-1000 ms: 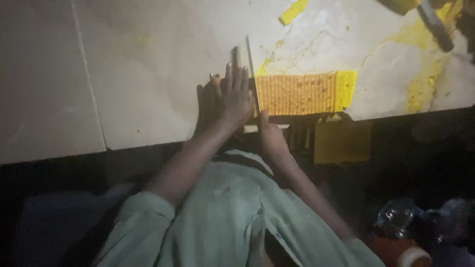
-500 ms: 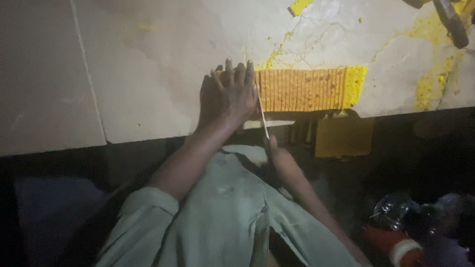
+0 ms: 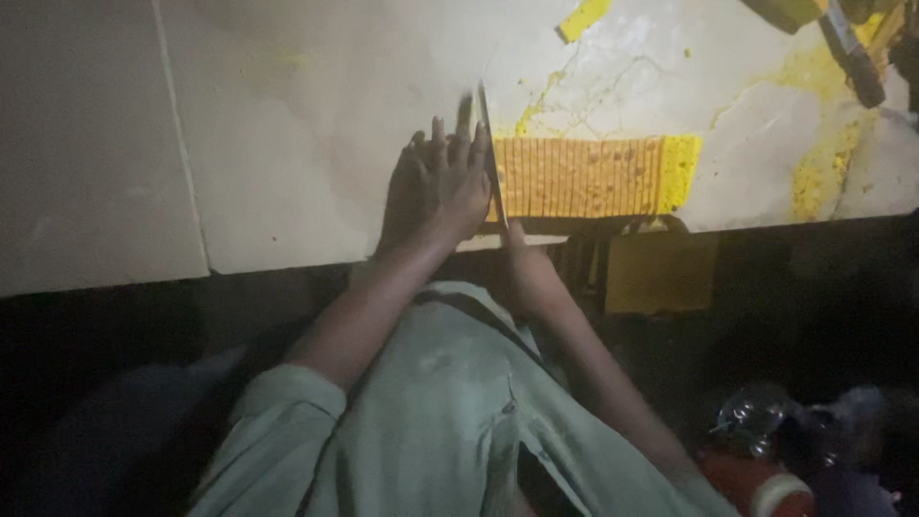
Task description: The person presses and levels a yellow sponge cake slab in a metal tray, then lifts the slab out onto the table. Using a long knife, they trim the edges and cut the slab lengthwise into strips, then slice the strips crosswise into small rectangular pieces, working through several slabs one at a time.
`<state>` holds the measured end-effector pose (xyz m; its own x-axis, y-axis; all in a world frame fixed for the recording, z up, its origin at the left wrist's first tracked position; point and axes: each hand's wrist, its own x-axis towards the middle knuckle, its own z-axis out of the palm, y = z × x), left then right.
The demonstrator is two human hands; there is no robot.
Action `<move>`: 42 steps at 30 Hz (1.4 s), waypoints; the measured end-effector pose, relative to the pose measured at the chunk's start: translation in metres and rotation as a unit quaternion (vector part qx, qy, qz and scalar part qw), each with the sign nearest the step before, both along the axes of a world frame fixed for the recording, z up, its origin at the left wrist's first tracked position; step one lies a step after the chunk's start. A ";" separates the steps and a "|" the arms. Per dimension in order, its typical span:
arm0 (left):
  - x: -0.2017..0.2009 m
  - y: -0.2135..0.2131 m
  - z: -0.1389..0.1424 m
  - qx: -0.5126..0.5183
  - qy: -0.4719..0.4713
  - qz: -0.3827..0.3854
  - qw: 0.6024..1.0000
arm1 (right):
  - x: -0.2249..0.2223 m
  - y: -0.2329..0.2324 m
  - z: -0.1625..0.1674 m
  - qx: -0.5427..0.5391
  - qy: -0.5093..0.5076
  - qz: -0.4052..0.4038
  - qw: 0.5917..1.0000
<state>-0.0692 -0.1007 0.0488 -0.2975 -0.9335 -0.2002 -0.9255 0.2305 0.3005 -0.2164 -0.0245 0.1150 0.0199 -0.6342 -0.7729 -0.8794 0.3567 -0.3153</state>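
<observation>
Now left hand (image 3: pixel 442 196) flat on bench (image 3: pixel 287 144), fingers (image 3: pixel 437 144) spread, pressing left end of yellow slab (image 3: pixel 589 177). Right hand (image 3: pixel 525 263) closed around knife (image 3: pixel 490 158), blade upright along slab's left edge, beside my left fingertips. Since half-second ago, blade reaches farther up bench. Slab scored in thin strips, lying near bench's front edge.
</observation>
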 end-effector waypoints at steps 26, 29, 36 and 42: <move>-0.007 0.000 -0.029 0.012 -0.001 0.021 1.000 | -0.041 0.054 -0.012 -0.043 -0.160 0.058 0.985; 0.000 -0.003 -0.027 0.022 0.021 0.042 0.999 | -0.041 0.065 -0.027 0.025 -0.085 -0.020 0.996; -0.002 -0.004 -0.042 -0.056 0.098 0.032 0.993 | 0.009 0.008 -0.063 0.028 -0.108 -0.200 0.973; 0.026 -0.006 -0.004 0.022 0.041 -0.024 0.999 | 0.037 -0.045 -0.029 -0.021 -0.116 -0.172 0.978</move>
